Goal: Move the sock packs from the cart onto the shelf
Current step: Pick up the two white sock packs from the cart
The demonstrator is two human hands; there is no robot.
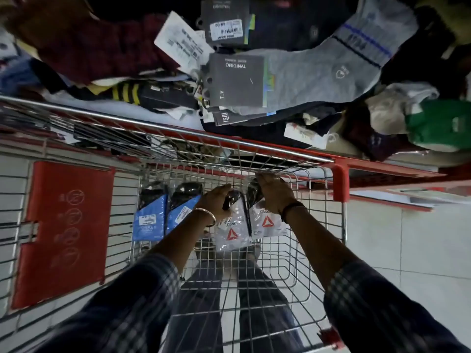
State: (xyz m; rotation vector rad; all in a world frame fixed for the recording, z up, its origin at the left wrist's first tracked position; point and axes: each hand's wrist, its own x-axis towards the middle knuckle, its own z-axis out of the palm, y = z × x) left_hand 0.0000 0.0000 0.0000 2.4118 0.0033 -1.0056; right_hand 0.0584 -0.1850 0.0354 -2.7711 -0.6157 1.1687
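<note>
Both hands are down inside the wire cart [316,250]. My left hand [216,202] grips the dark top of a white sock pack with a red triangle logo [230,234]. My right hand [274,193] grips the top of a second white pack of the same kind [266,222], just to the right of the first. Two blue sock packs [150,217] [182,212] lean against the cart's far wall, left of my left hand. The shelf [382,165] with its red front edge lies beyond the cart, piled with socks, among them a grey pack marked ORIGINAL [235,80].
A red child-seat flap [63,233] hangs on the cart's left side. The cart's red corner post [340,182] stands close to the shelf edge. White floor tiles [407,250] show to the right. My legs are visible through the cart's mesh floor.
</note>
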